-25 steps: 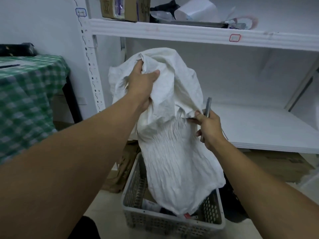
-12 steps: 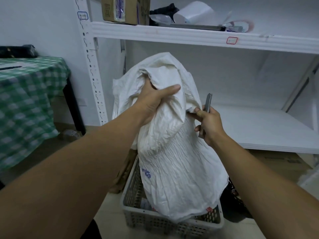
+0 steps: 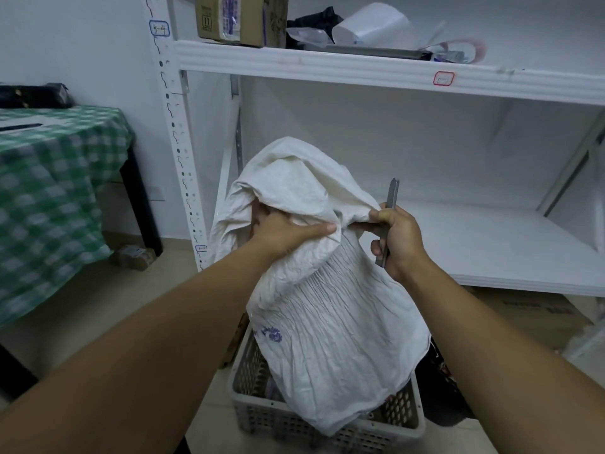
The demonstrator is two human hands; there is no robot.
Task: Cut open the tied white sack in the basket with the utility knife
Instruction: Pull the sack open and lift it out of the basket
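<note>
Left hand (image 3: 288,234) bunches the sack (image 3: 330,322); right hand (image 3: 397,239) clutches knife (image 3: 389,204) and cloth. A slip could nick fingers.

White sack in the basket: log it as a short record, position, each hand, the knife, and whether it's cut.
position: white sack, lower end in the grey basket, top held up
left: left hand grips the bunched top folds
right: right hand holds the utility knife and pinches a sack fold
knife: upright, end above the fist; blade unclear
cut: none visible
</note>
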